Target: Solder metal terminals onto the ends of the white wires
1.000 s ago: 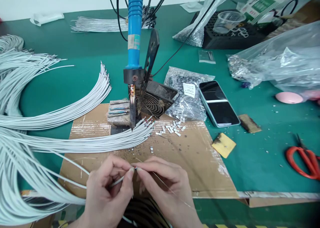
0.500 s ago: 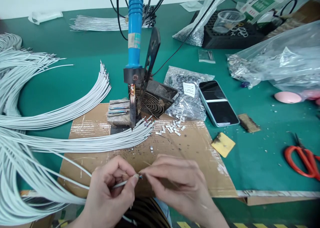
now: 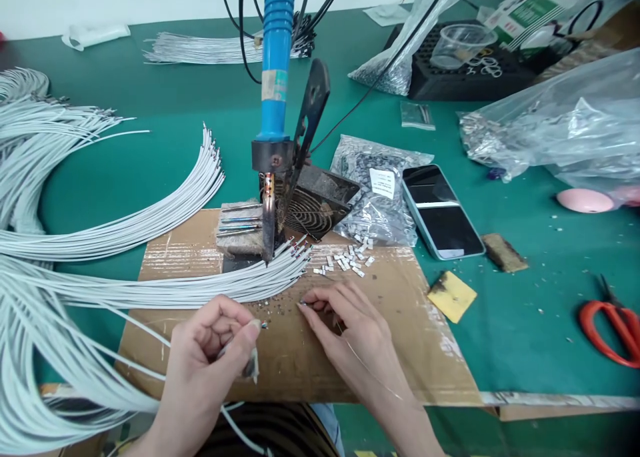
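Note:
My left hand [image 3: 213, 353] is closed in a pinch on the end of a thin white cable [image 3: 235, 347], its stripped tip showing past my thumb. My right hand [image 3: 350, 333] reaches forward over the cardboard sheet [image 3: 400, 350], its fingertips pressed on a small white component at about the spot where one lay loose; a fine solder wire [image 3: 370, 370] runs back along that hand. A blue-handled soldering iron [image 3: 274, 77] stands clamped upright, tip down, above a bundle of white cables [image 3: 200, 287]. Several small white components [image 3: 345, 262] lie scattered just beyond my right hand.
More white cable bundles [image 3: 60, 197] fan out on the left. A small fan [image 3: 313, 207], a bag of parts [image 3: 375, 187], a phone [image 3: 443, 210], yellow sponge pieces [image 3: 453, 295] and red scissors [image 3: 613, 323] lie on the green table. Plastic bags [image 3: 560, 130] fill the right rear.
My hands have parted: the right one left the cable tip and moved forward to a loose component on the cardboard. The left one moved slightly left, still pinching the cable.

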Motion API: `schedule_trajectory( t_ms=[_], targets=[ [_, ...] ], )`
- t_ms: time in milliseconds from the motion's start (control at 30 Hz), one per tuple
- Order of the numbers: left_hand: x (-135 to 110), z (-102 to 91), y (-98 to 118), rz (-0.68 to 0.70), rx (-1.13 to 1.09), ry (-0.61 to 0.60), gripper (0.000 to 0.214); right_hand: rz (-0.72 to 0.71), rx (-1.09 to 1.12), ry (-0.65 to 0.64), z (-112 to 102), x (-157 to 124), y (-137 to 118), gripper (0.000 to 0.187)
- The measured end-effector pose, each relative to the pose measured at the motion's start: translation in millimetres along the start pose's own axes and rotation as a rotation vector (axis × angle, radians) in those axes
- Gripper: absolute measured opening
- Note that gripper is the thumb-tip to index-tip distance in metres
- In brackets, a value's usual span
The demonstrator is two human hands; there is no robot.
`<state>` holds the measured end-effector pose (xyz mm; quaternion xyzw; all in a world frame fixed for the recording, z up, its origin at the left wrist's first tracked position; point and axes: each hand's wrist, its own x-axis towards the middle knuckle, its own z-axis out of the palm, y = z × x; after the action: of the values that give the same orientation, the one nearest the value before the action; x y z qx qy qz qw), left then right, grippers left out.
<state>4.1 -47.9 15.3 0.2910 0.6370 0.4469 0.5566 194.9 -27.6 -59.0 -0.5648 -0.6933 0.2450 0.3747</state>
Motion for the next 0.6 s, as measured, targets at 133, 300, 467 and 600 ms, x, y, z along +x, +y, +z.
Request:
schedule_trajectory(
  t_ms=[133,300,467,600],
  targets=[
    [2.6,2.9,0.5,0.04,-0.019,0.029,0.02,0.089,0.044,0.055,0.0,-8.2,-8.5,0.004],
    [3.1,4.2,0.2,0.039,0.009,0.049,0.018,0.246,0.317,0.137,-1.0,-7.8,-25.9,0.005],
    [2.5,3.2,0.1,0.03,0.054,0.037,0.018,0.232,0.602,0.097,0.8,-3.5,-41.2,0.016],
    [2.2,4.6,2.2,0.014,0.057,0.027,0.02,0.324,0.772,0.003,2.9,-4.3,-48.0,0.019]
  ],
)
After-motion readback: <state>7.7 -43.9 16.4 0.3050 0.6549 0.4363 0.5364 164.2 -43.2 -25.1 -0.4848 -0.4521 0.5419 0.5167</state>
